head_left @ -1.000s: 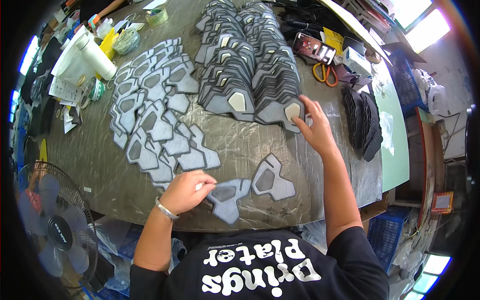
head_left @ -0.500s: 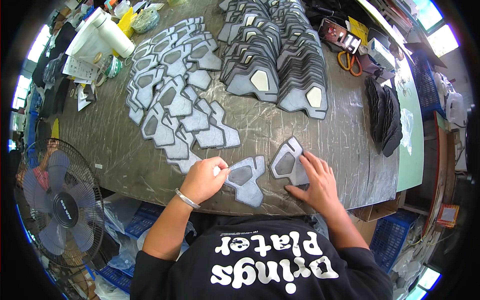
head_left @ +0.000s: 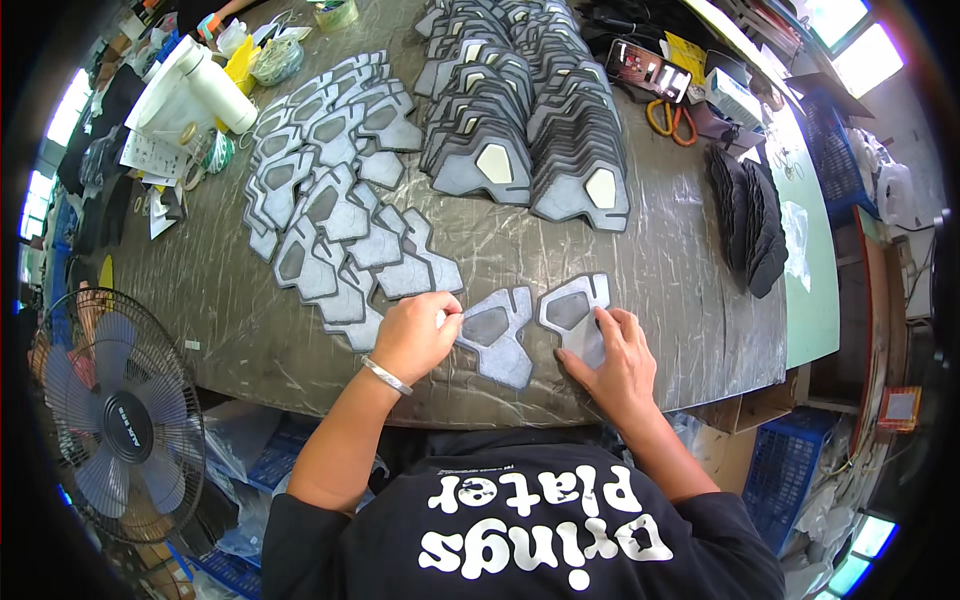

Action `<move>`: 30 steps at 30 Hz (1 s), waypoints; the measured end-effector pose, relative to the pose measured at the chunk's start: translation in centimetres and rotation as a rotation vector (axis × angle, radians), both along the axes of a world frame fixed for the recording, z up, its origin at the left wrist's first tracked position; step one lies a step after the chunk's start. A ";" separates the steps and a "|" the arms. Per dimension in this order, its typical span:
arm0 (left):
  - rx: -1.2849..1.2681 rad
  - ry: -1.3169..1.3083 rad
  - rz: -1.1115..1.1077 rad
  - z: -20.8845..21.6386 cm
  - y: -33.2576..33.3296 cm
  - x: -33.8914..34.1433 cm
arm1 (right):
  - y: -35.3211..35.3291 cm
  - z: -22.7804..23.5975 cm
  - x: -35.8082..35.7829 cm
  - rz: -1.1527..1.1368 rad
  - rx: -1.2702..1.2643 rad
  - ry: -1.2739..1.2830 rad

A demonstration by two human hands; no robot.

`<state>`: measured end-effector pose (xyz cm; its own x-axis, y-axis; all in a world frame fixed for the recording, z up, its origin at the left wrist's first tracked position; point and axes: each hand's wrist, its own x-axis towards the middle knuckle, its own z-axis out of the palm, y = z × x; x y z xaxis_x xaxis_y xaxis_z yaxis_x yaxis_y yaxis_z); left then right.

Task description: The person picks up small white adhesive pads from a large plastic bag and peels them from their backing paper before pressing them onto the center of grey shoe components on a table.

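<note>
Two flat grey panels with dark edges lie side by side near the table's front edge. Each has a pentagon-shaped recess. At the left panel's (head_left: pixel 503 355) left edge is my left hand (head_left: pixel 415 335), its fingers closed in a pinch. A small white piece (head_left: pixel 440 318), mostly hidden, shows between them. My right hand (head_left: pixel 622 362) grips the right panel (head_left: pixel 572 318), thumb at its near edge and fingertips on its right side. Beyond my left hand, similar grey panels (head_left: pixel 335 210) overlap in a spread pile.
Two long rows of stacked panels (head_left: pixel 580 190), the front ones with cream inserts, stand at the far middle. On the right are orange-handled scissors (head_left: pixel 670 122), a phone (head_left: pixel 648 70) and black pieces (head_left: pixel 748 220). A fan (head_left: pixel 128 425) stands at left. Another person's arm (head_left: pixel 222 15) shows far left.
The right panel has turned slightly clockwise under my right hand. My left hand still pinches the white piece beside the left panel. The whole view has shifted a little.
</note>
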<state>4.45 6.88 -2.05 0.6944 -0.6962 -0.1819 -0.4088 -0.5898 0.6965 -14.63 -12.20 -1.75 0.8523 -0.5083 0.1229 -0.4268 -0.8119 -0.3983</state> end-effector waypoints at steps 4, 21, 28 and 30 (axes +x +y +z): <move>-0.025 -0.071 -0.005 0.1 0.1 0.0 | -0.2 -0.2 1.2 -0.127 0.039 0.002; -0.970 1.158 0.442 0.9 -0.5 -5.1 | 4.3 2.6 6.6 0.424 0.666 -0.160; -0.956 1.237 0.506 0.2 -0.5 -5.3 | 2.5 1.1 6.1 0.069 1.562 -0.271; -0.778 1.139 0.435 0.2 -0.4 -5.2 | 1.8 0.8 5.3 0.044 1.528 -0.287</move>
